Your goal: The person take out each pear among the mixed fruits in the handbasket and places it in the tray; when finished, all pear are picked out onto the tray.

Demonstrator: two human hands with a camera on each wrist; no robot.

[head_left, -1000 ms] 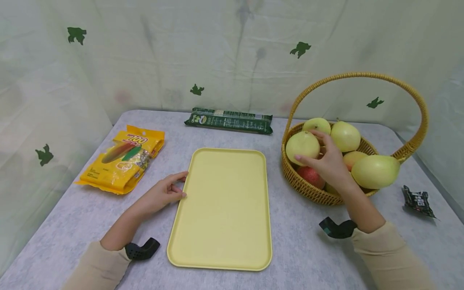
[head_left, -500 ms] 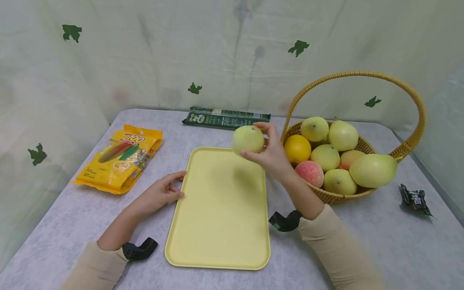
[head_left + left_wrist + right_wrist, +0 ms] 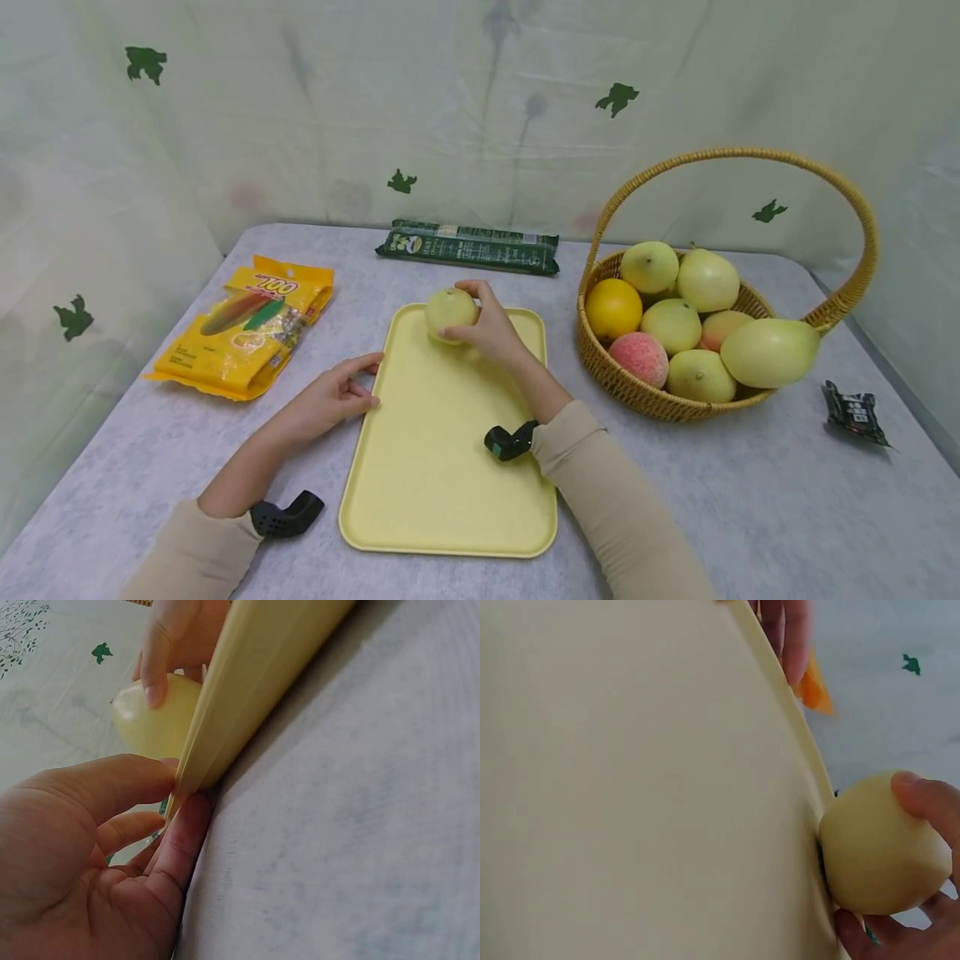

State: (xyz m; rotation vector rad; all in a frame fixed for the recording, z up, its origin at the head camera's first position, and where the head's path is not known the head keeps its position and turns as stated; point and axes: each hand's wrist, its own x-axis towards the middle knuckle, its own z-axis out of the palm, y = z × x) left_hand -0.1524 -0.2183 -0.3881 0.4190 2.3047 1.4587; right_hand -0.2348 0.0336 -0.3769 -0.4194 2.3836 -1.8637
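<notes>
While the person's left hand pinches the left edge of the yellow tray, the right hand curls its grip around a pale green fruit at the tray's far end; whether fruit and tray touch cannot be told. A wicker basket of other fruit stands rightward on the surface.

Table: mottled grey, rounded far corners. On it: tray mid-table, long sides running near to far; yellow bag left of tray; green pack near far edge; basket right of tray; black packet right of basket.
</notes>
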